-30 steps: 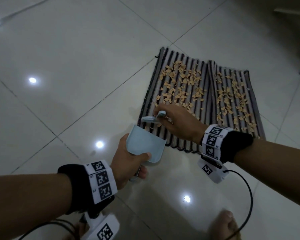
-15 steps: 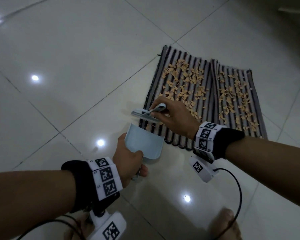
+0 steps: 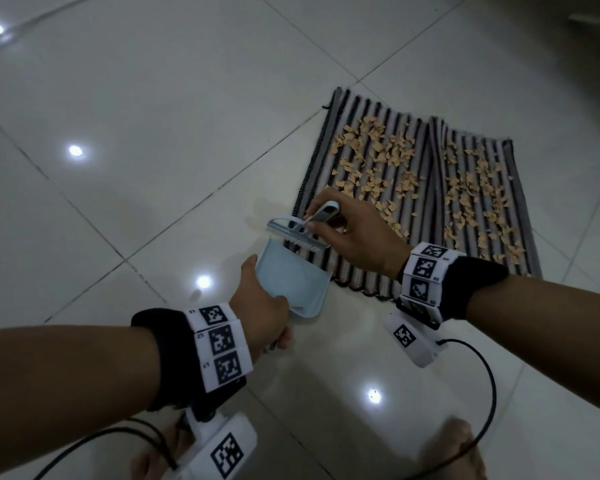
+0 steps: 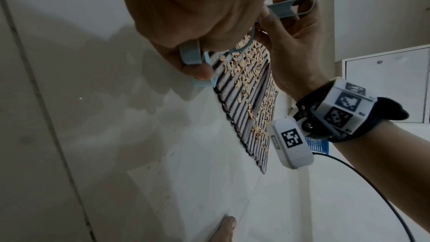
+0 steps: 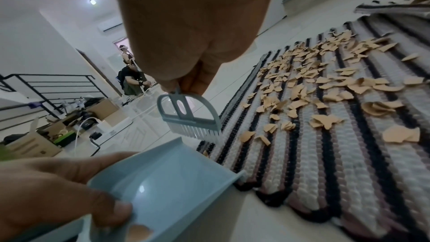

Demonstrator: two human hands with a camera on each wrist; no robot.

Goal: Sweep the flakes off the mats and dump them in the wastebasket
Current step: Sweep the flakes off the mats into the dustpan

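Glossy white tile floor (image 3: 153, 133); two striped mats (image 3: 413, 188) lie side by side, tan flakes (image 3: 378, 157) scattered across both. Left hand (image 3: 260, 306) grips dustpan (image 3: 291, 282) at the near mat corner; right hand (image 3: 357, 237) pinches small brush (image 3: 298, 233) above the pan's lip. Boxes (image 5: 35, 144) and a stair railing (image 5: 46, 84) stand in the background.

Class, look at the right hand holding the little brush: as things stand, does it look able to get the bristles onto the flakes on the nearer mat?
Probably yes. The right hand holds the brush just above the mat's near corner, beside the dustpan, with nothing between bristles and flakes.
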